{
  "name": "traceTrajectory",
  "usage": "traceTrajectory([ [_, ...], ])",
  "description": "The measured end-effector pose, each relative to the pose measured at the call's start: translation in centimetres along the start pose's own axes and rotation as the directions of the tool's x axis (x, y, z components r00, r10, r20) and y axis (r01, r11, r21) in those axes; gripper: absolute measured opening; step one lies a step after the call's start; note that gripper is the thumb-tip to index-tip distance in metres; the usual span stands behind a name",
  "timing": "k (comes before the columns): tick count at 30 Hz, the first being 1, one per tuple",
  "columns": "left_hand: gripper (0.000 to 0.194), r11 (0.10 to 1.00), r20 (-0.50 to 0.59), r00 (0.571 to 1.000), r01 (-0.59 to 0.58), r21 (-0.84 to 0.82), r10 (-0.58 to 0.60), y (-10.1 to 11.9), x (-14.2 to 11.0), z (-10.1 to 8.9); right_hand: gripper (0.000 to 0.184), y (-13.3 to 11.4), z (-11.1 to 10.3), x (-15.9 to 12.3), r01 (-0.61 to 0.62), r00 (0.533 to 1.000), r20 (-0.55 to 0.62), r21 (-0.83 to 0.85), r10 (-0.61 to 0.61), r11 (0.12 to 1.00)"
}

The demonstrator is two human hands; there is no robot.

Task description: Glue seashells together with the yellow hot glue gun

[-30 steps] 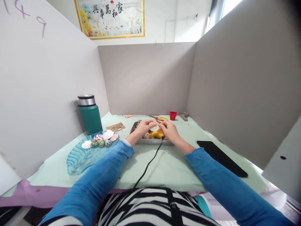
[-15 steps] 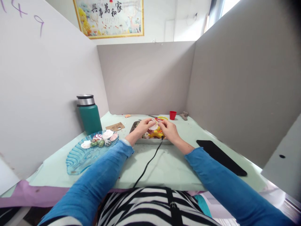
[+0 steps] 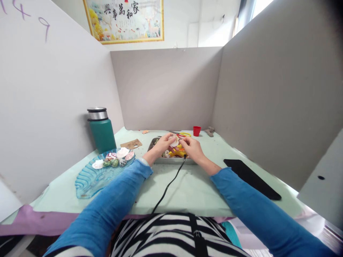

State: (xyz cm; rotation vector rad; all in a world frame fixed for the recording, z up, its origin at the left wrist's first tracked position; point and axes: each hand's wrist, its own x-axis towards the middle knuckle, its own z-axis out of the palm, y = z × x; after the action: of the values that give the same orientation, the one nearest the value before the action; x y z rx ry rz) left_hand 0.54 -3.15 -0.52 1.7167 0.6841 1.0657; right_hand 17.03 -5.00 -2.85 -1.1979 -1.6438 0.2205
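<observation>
Over a shallow metal tray (image 3: 171, 160), my left hand (image 3: 164, 142) grips a white seashell (image 3: 174, 142) by its edge. Close by on the right is my right hand (image 3: 191, 146), thumb and fingertips pinched together near the shell's edge; what they pinch is too small to make out. Under the hands, a yellow tool that looks like a glue gun (image 3: 178, 152) lies in the tray among small shells. Its black cord (image 3: 171, 182) runs toward me. To the left, a blue shell-shaped glass plate (image 3: 91, 182) carries several shells, white, pink and green, along its far side.
A green bottle (image 3: 102, 134) stands behind the plate, beside a brown cardboard piece (image 3: 131, 144). Scissors (image 3: 184, 135) with red and yellow handles, a red cup (image 3: 197, 131) and a grey-brown lump (image 3: 209, 131) are at the back. A black flat pad (image 3: 252, 178) lies right. Grey panels enclose three sides.
The white shell has shifted slightly up and left in my left hand. My right fingertips have drawn a little away from it. The other things stay where they were.
</observation>
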Motion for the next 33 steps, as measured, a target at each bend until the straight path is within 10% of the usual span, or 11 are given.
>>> traceTrajectory([
  [33,0.031,0.997,-0.035,0.999,-0.011,0.080,0.014,-0.02,-0.05,0.05,0.032,-0.51,0.03,-0.30,0.024,0.999,0.035,0.001,-0.024,1.000],
])
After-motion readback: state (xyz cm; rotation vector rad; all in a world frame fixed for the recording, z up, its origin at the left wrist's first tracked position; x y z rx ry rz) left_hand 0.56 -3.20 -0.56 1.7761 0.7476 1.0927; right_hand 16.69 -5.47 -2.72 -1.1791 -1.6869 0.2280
